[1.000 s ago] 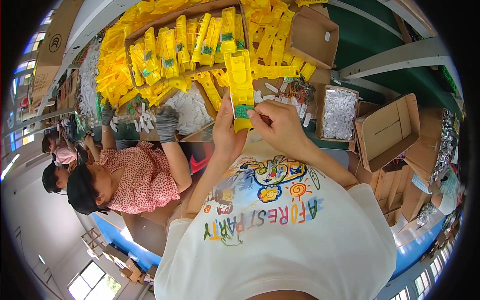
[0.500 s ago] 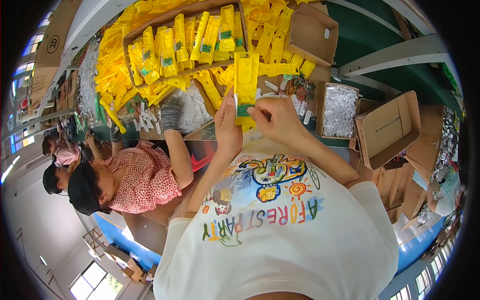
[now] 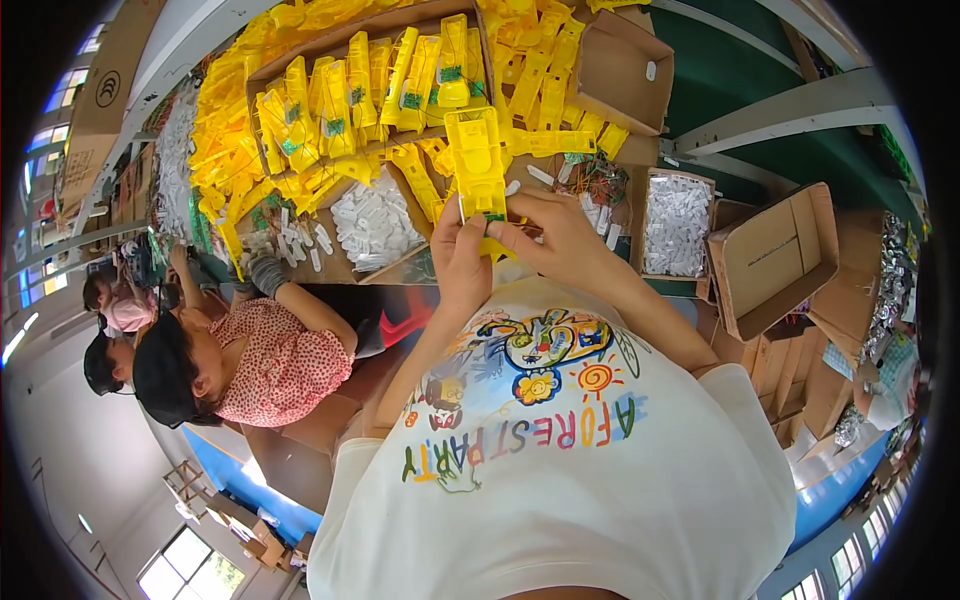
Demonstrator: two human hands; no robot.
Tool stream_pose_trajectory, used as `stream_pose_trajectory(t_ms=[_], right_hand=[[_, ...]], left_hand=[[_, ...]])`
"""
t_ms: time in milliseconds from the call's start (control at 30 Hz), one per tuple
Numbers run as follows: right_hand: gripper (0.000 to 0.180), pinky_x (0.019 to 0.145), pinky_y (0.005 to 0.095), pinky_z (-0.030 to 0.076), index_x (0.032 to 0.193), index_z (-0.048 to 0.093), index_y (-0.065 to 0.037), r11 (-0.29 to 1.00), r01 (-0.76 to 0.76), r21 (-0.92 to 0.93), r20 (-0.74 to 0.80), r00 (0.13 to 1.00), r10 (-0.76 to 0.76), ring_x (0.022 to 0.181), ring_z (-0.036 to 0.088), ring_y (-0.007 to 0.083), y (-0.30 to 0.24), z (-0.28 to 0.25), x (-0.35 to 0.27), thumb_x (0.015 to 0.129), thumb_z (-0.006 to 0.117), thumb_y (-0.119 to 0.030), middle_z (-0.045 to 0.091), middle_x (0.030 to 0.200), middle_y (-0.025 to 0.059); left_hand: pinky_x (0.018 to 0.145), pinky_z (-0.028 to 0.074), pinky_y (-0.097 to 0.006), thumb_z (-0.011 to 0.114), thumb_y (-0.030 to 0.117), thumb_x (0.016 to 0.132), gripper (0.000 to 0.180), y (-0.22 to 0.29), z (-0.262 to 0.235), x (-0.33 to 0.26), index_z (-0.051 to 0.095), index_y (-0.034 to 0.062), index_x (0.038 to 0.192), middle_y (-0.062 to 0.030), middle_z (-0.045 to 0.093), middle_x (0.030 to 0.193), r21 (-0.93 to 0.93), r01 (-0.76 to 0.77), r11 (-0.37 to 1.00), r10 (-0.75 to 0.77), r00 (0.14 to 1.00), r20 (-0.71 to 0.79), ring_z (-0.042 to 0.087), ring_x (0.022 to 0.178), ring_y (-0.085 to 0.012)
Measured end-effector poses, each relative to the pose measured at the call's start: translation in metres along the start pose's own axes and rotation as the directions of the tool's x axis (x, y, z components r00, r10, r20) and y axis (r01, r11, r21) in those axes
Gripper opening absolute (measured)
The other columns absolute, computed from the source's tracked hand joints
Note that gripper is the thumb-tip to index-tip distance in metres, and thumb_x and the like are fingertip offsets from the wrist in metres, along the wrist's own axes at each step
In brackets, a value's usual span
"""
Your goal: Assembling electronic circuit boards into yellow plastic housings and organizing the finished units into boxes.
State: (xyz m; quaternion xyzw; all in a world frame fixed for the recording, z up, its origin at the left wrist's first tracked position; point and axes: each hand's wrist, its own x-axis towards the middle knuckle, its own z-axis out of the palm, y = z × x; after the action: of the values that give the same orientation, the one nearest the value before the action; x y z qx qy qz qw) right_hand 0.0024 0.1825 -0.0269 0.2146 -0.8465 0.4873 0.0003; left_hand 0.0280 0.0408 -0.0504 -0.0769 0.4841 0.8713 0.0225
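Note:
Just in front of my chest, a long yellow plastic casing [image 3: 478, 160] is held upright between both hands. My left hand [image 3: 460, 268] is closed round its lower left side, thumb on the front. From the right, my right hand [image 3: 552, 232] grips the lower right edge, its thumb pressed in beside the left one. A small green circuit board [image 3: 494, 218] shows in part at the thumbs; the fingers cover the rest. Beyond the casing's top stands a cardboard box [image 3: 440, 128] of similar yellow casings with green boards and wires.
White plastic pieces fill a box [image 3: 378, 222] on the left and a carton [image 3: 680, 222] on the right. Loose wires [image 3: 600, 178] lie on the bench. At left, a co-worker in a red-dotted top [image 3: 285, 350] works with gloved hands. An open carton [image 3: 778, 262] tilts at right.
The casing has shifted slightly left and tilted, and my right hand has closed in on its edge, now covering most of the board. The co-worker's gloved hand has drawn away from the white pieces.

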Motion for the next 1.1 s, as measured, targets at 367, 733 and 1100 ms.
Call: stream_pose_trajectory(t_ms=[367, 733, 1100], right_hand=[[0.017, 0.053, 0.0229, 0.042, 0.090, 0.066, 0.001, 0.897, -0.096, 0.431, 0.045, 0.995, 0.085, 0.061, 0.056, 0.0106, 0.007, 0.007, -0.009, 0.078, 0.068, -0.011, 0.064, 0.079, 0.0078], [0.016, 0.053, 0.0236, 0.043, 0.089, 0.066, 0.001, 0.907, -0.028, 0.421, -0.023, 0.999, 0.041, 0.062, 0.057, 0.0114, 0.002, 0.004, -0.012, 0.076, 0.068, -0.009, 0.063, 0.077, 0.0084], [0.017, 0.052, 0.0206, 0.042, 0.088, 0.066, 0.000, 0.567, -0.488, 0.664, 0.270, 0.863, 0.427, 0.058, 0.054, 0.0060, 0.061, 0.032, -0.011, 0.084, 0.059, -0.015, 0.060, 0.069, 0.0005]], left_hand=[[0.080, 0.047, -0.027, 0.041, 0.007, 0.089, 0.028, 0.021, 0.012, -0.005, 0.053, -0.0039, 0.112, -0.0124, 0.062, 0.103, 0.283, 0.043, 0.958, -0.068, 0.994, 0.080, 0.060, 0.089, -0.0152], [0.075, 0.048, -0.026, 0.041, 0.005, 0.085, 0.027, 0.006, 0.009, -0.006, 0.058, -0.0049, 0.103, -0.0123, 0.064, 0.097, 0.219, 0.044, 0.975, -0.048, 0.999, 0.013, 0.061, 0.084, -0.0139], [0.095, 0.034, -0.025, 0.041, 0.004, 0.088, 0.039, -0.025, -0.018, 0.011, 0.041, -0.0012, 0.127, -0.0060, 0.052, 0.114, 0.213, 0.156, 0.964, -0.193, 0.968, 0.163, 0.047, 0.107, -0.0129]])
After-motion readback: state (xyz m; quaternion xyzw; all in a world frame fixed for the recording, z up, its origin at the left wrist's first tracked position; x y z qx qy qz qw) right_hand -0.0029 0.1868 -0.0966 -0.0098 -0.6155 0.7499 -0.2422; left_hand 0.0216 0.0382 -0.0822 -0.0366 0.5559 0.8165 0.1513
